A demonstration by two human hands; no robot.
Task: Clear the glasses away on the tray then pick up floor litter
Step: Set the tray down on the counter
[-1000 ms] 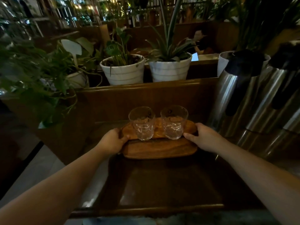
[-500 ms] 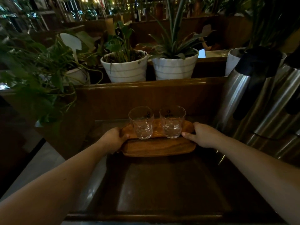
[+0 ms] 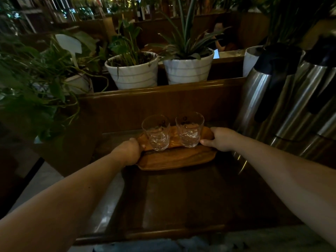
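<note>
Two steel thermos jugs with black tops are crowding the right edge of the dark wooden counter, standing just beside the right hand; their upper parts are running out of view. Behind the counter's raised back panel, two white striped pots are sitting side by side on a ledge, and trailing green foliage is hanging over the far left corner. The wooden tray is lying toward the far edge of the counter, close to the back panel, with the left glass and the right glass standing upright on it, nearly touching each other. The left hand is gripping the tray's left end, fingers curled under and thumb on top. The right hand is clamping the right end, thumb lying along the rim just beside the right glass. Whether the tray is resting on the counter or lifted clear is hard to judge in the dim light. A seated figure far behind is dark and blurred.
</note>
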